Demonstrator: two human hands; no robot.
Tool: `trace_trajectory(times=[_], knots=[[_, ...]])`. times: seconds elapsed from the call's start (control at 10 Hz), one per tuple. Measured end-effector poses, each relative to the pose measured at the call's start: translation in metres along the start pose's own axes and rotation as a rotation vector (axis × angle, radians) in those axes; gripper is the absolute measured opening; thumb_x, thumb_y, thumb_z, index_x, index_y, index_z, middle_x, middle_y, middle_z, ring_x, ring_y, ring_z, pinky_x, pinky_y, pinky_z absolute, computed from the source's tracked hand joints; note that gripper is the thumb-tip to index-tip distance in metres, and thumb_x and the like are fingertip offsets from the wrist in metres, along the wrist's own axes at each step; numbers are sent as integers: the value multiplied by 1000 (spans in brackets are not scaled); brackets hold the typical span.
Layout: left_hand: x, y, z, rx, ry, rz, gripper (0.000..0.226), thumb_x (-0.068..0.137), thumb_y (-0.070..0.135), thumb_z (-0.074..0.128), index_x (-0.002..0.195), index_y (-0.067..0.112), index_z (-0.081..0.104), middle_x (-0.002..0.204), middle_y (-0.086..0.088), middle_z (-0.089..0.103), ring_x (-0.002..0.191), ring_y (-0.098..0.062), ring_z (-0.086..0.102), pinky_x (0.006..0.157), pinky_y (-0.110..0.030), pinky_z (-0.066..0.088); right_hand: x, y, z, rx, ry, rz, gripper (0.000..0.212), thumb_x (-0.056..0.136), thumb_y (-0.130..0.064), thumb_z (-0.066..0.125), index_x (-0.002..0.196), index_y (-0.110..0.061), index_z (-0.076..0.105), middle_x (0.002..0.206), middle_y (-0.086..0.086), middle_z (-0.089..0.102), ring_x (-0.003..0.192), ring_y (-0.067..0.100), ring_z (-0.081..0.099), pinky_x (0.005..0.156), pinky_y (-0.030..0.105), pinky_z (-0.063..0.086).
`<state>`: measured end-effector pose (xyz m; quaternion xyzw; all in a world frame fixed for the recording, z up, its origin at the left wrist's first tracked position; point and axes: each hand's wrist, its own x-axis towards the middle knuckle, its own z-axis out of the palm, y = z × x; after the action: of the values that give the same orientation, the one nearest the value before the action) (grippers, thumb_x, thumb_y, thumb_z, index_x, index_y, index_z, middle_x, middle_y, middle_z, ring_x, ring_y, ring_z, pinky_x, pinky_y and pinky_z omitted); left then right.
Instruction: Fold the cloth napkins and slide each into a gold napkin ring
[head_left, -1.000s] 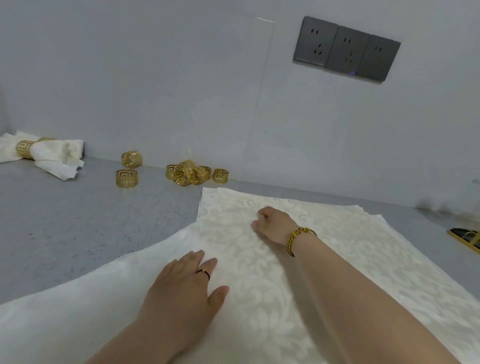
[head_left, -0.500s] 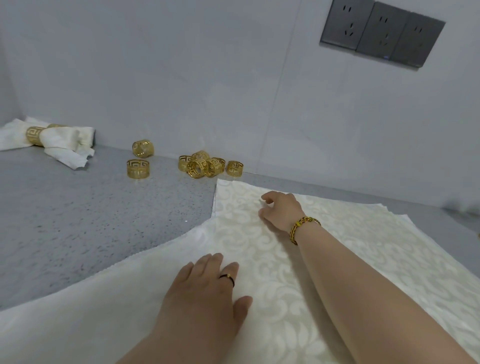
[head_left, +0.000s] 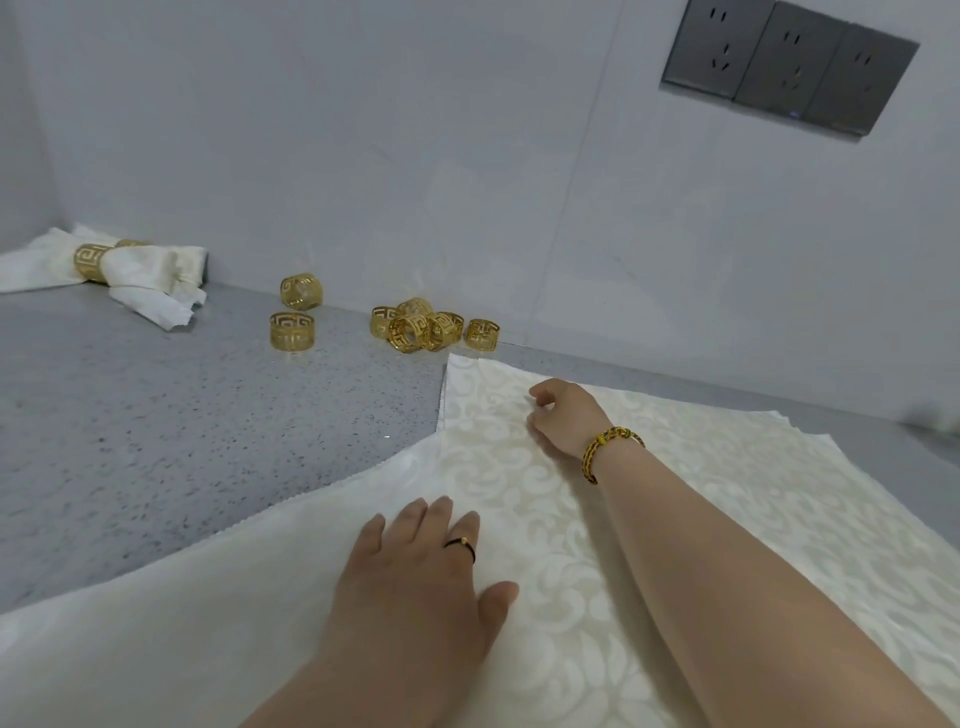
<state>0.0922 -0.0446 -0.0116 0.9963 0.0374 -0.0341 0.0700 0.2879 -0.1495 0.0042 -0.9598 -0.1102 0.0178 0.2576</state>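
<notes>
Under both hands lies the napkin (head_left: 498, 467), spread wide and flat on the counter (head_left: 182, 441), its far corner just beyond the right hand (head_left: 569, 418). That hand has its fingers curled down on the cloth, thumb and forefinger apparently nipping a bit of fabric, with a beaded bracelet (head_left: 610, 441) at the wrist. Nearer the body, the left hand (head_left: 415, 587) lies palm down with straight fingers, pressing the cloth flat. The two hands are well apart.

And what's new over the last second? Very little! The left hand has slid a touch further onto the patterned part and the right has crept toward the far corner, but no fold has gone in yet. My read: this is the set-up, anchor with the left, lift with the right, first fold coming.

Past the right hand's knuckles, against the wall, a huddle of loose rings (head_left: 426, 327) waits, with two stray rings (head_left: 292, 331) off to its left. Far beyond the left hand, in the corner, a finished napkin (head_left: 140, 265) already sits in its ring, so at least one is done and plenty remains.
</notes>
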Motion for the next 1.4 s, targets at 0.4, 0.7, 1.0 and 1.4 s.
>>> trace_trajectory(times=[0.4, 0.7, 1.0, 1.4], knots=[[2, -3, 2, -20, 20, 16, 62, 94, 54, 18, 147, 28, -3, 155, 11, -10, 142, -9, -11, 115, -33, -7, 7, -14, -17, 16, -127, 138, 32, 89, -15, 54, 117, -1, 57, 124, 16, 56, 106, 28, 54, 89, 29, 44], [3, -3, 2, -20, 10, 12, 62, 94, 54, 18, 147, 28, -3, 155, 9, -9, 142, -10, -11, 115, -34, -7, 3, -10, -19, 181, -109, 151, 8, 83, -12, 54, 86, -19, 55, 89, 2, 55, 65, 14, 55, 55, 20, 48], [2, -2, 4, -28, 5, 18, 62, 95, 54, 17, 147, 28, -4, 155, 9, -10, 142, -10, -12, 115, -33, -8, -9, -5, -26, 195, -24, -91, 18, 84, 1, 55, 94, -15, 56, 78, -1, 46, 77, 16, 45, 59, 10, 34], [1, 0, -7, -191, 75, 13, 57, 92, 57, 26, 143, 30, 25, 152, 10, 18, 140, -7, 12, 116, -29, 5, -36, 12, -10, -87, -25, -233, 19, 86, -15, 51, 91, -7, 68, 109, 7, 63, 109, 23, 48, 97, 29, 33]])
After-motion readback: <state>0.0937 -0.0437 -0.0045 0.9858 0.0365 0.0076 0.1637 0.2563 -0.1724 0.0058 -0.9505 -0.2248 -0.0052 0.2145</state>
